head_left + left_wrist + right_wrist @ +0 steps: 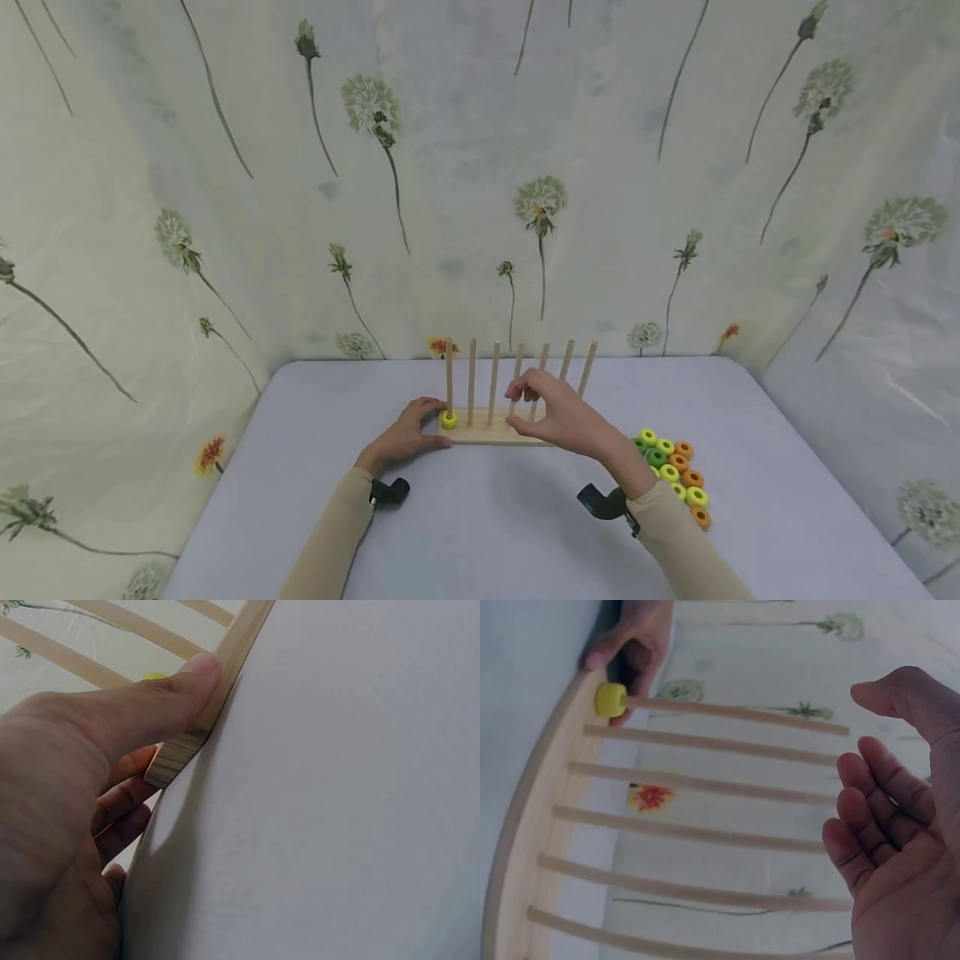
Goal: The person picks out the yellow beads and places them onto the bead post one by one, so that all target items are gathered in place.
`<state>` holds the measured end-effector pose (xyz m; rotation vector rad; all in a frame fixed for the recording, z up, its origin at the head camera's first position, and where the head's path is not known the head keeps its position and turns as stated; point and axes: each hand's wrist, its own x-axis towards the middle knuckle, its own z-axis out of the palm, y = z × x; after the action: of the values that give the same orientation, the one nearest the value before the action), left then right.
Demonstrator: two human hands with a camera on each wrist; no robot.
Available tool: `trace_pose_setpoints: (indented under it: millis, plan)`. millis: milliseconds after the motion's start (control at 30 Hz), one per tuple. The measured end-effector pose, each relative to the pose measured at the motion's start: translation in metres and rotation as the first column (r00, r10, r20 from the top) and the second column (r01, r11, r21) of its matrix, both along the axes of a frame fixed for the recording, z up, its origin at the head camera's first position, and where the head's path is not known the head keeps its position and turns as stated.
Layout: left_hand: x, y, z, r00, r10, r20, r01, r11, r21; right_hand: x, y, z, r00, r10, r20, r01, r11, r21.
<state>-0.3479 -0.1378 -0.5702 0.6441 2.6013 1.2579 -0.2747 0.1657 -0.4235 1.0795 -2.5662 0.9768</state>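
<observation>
A wooden peg rack (487,432) stands on the table, its base carrying several upright pegs. One yellow bead (449,420) sits at the foot of the leftmost peg; the right wrist view shows this yellow bead (611,700) against the base. My left hand (407,429) grips the left end of the base, thumb (201,667) on the front edge and fingers behind. In front of the pegs hovers my right hand (558,414), thumb and fingers apart with nothing between them. Seen from its wrist, the right hand (907,817) has loosely bent fingers near the peg tips.
Several ring-shaped beads in yellow, green and orange (693,478) lie grouped on the table, right of the rack and partly behind my right forearm. The white table (465,533) ends at a flower-patterned cloth backdrop (450,208).
</observation>
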Motion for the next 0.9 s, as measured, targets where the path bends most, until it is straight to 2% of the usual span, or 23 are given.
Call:
trace_pose_setpoints:
  millis: [167,333,533,633,767,900]
  plan:
    - [0.0,0.0,0.003,1.0,0.011,0.012,-0.011,1.0,-0.001,0.005,0.024,-0.025,0.997,-0.059,0.053,0.058,0.998,0.021]
    - [0.001,0.0,0.005,1.0,0.002,0.03,-0.003,1.0,0.019,0.012,0.049,-0.044,0.982,-0.127,0.139,0.123,0.992,0.04]
    - [0.0,-0.002,0.005,1.0,-0.015,0.007,0.015,1.0,-0.003,0.016,0.078,-0.061,0.966,-0.193,0.174,0.183,0.981,0.068]
    - [-0.001,-0.003,0.006,1.0,-0.011,-0.006,0.011,1.0,0.01,0.017,0.091,-0.067,0.956,-0.225,0.187,0.216,0.974,0.068]
    - [-0.001,-0.002,0.006,1.0,-0.005,0.009,0.005,1.0,0.022,0.024,0.112,-0.073,0.932,-0.289,0.22,0.278,0.957,0.08]
    - [0.0,0.0,0.003,1.0,-0.007,0.011,0.007,1.0,0.007,0.036,0.138,-0.079,0.893,-0.35,0.283,0.337,0.937,0.094]
